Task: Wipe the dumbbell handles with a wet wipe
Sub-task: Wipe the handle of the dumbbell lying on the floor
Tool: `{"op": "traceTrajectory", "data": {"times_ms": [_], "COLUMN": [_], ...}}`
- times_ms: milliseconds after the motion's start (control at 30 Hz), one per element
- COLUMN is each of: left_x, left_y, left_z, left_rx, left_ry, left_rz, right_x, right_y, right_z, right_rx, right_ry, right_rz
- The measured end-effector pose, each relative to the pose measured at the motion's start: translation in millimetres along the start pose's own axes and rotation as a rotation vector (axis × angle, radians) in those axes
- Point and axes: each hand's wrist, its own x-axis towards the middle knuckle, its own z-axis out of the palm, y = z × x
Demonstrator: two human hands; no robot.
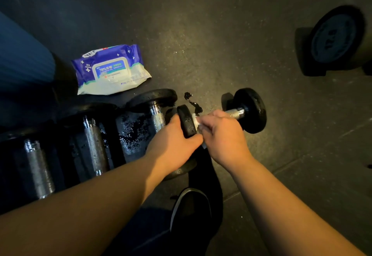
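A small black dumbbell (249, 110) lies across the dark floor in the middle of the head view. My left hand (173, 145) grips its near weight plate (187, 120). My right hand (223, 135) is wrapped around its knurled metal handle (234, 113) with a white wet wipe (198, 121) pressed between the fingers and the bar. Most of the wipe is hidden under the hand. To the left lie three more dumbbells side by side, their handles (94, 145) bare and shiny.
A blue and white wet wipe pack (110, 69) lies on the floor behind the dumbbells. Wet patches (131, 133) and a dark puddle (194, 102) mark the floor. A large dumbbell (334, 38) stands at the far right. My shoe (191, 207) is below the hands.
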Motion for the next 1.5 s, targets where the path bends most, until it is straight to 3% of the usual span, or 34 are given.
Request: {"op": "traceTrajectory", "data": {"times_ms": [400,600,733,867,967,1167,1400,1500], "left_x": [2,19,17,-4,-13,-16,-15,-15], "left_y": [14,19,18,-3,-16,-18,-14,-1], "left_z": [-1,-12,-23,-30,-37,-41,-38,-33], "left_rx": [0.120,-0.141,-0.135,0.031,0.180,0.269,0.237,0.069], "left_ry": [-0.021,-0.137,-0.189,-0.154,-0.014,0.063,0.092,0.126], "left_rz": [-0.041,-0.136,-0.117,-0.033,-0.028,-0.064,-0.121,-0.121], "right_x": [-6,-7,-10,-10,-10,-8,-7,-7], "right_y": [3,1,2,3,1,0,-1,-1], "right_z": [6,11,13,15,14,15,16,17], "right_rx": [0.035,0.061,0.073,0.097,0.103,0.088,0.085,0.090], "right_ry": [0.100,0.118,0.137,0.141,0.132,0.150,0.145,0.140], "right_rz": [0.005,-0.066,-0.055,-0.036,-0.024,-0.023,-0.018,-0.016]}}
